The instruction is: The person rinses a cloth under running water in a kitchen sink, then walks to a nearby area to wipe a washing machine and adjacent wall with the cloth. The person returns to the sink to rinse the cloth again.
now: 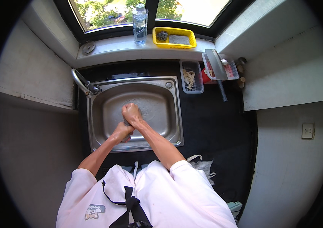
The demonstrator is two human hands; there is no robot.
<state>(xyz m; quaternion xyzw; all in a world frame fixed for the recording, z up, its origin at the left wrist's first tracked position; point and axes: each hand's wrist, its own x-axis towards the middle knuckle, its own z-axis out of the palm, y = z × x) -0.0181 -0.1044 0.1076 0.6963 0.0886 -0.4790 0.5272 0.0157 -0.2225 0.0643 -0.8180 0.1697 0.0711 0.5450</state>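
Both hands are over the stainless steel sink (161,122), gripping one twisted grey wet cloth (126,138). My left hand (122,132) is closed around its nearer part, and a bit of the cloth pokes out below the fist. Just beyond it, my right hand (131,113) is clenched around the farther part, its wrist crossing close to my left thumb. Most of the cloth is hidden inside the fists. A little water wets the basin floor beneath. The curved metal faucet (79,82) stands at the sink's back left corner, turned away from the basin.
Right of the sink stand a clear plastic box (192,77) with a pale rag and another container (231,68) with a cleaver (216,65) lying across it. The windowsill holds a water bottle (140,27) and a yellow tray (174,45) with scrubbers. A grey cloth (204,168) lies near my right side.
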